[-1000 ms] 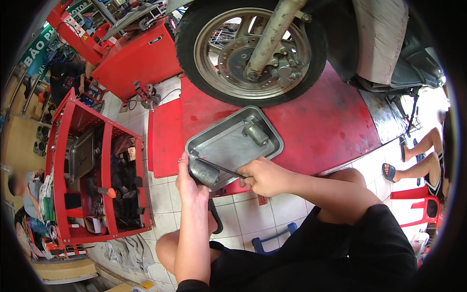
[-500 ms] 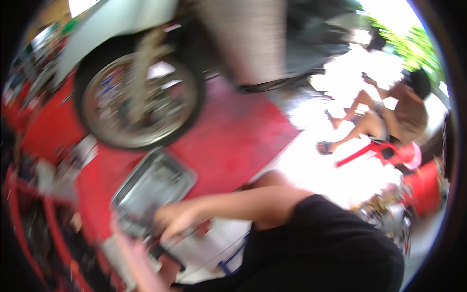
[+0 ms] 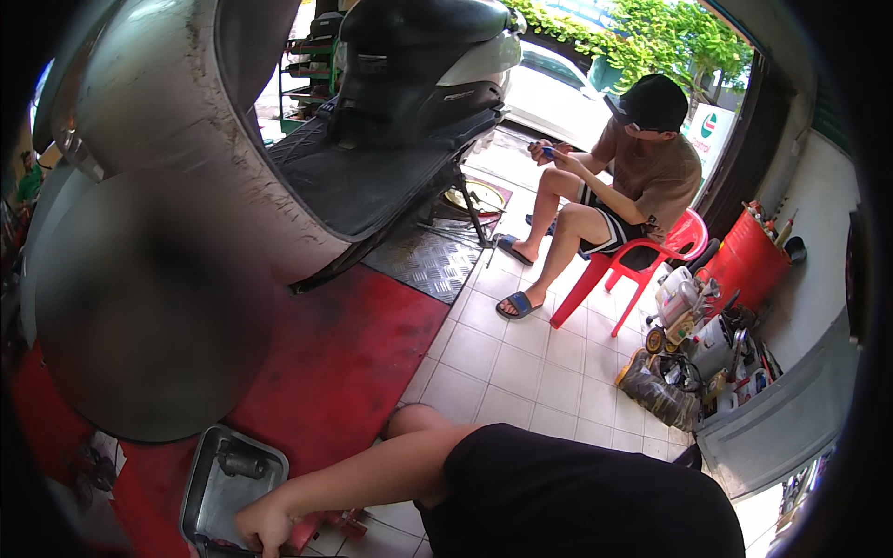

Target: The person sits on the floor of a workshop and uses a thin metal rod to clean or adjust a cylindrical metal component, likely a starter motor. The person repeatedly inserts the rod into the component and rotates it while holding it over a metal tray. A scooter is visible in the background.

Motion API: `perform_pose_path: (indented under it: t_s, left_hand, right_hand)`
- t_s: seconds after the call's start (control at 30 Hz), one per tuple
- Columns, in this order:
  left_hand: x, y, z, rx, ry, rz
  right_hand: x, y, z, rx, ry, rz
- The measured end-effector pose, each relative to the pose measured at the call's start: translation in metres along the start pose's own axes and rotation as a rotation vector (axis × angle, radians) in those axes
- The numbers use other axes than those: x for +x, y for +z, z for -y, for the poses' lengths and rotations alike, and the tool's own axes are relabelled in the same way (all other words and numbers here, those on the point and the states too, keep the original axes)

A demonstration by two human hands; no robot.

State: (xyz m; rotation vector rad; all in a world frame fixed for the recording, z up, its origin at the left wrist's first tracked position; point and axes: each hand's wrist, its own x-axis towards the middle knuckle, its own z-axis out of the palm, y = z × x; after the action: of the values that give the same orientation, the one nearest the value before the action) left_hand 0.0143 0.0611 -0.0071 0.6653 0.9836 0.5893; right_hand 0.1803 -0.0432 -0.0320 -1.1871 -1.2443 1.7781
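Single head view, fisheye, worn high, tilted down and turned toward the person's right. Scooter (image 3: 307,139) body looms very close at upper left, partly blurred. Own right hand (image 3: 265,523) at the metal tray (image 3: 206,488) sits at the bottom edge. Seated person (image 3: 633,167) well off, upper right, near doorway.

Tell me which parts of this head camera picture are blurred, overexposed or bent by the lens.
Head view: the big dark round shape at left is close and out of focus; the street behind the seated person is bright and washed out; floor tiles curve toward the rim, with black corners; the right hand on the metal tray looks fairly sharp.
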Motion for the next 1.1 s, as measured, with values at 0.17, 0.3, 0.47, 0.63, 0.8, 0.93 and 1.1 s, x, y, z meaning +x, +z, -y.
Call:
perform_pose_path:
  t_s: [0.17,0.3,0.47,0.63,0.8,0.93,1.1]
  left_hand:
    - [0.002,0.003,0.004,-0.061,-0.114,0.072]
    - [-0.005,0.004,-0.001,-0.054,-0.143,0.102]
    - [0.021,-0.015,0.007,-0.053,-0.112,0.034]
    - [0.002,-0.006,0.006,-0.098,-0.095,0.063]
    - [-0.003,0.004,0.008,-0.223,-0.048,0.006]
    - [0.019,-0.015,0.011,-0.221,-0.107,-0.063]
    - [0.013,-0.01,0.013,-0.277,-0.223,0.033]
  right_hand:
    - [-0.033,0.005,0.016,0.24,0.037,0.092]
    - [-0.037,0.006,0.025,0.064,0.047,-0.042]
    - [-0.019,0.001,0.008,-0.031,-0.054,0.025]
    - [-0.032,0.004,0.011,0.31,0.017,0.15]
    - [-0.03,0.009,0.013,0.181,0.041,0.043]
    - [-0.027,0.005,0.014,-0.037,-0.033,-0.046]
    - [-0.037,0.012,0.02,0.3,-0.021,0.087]
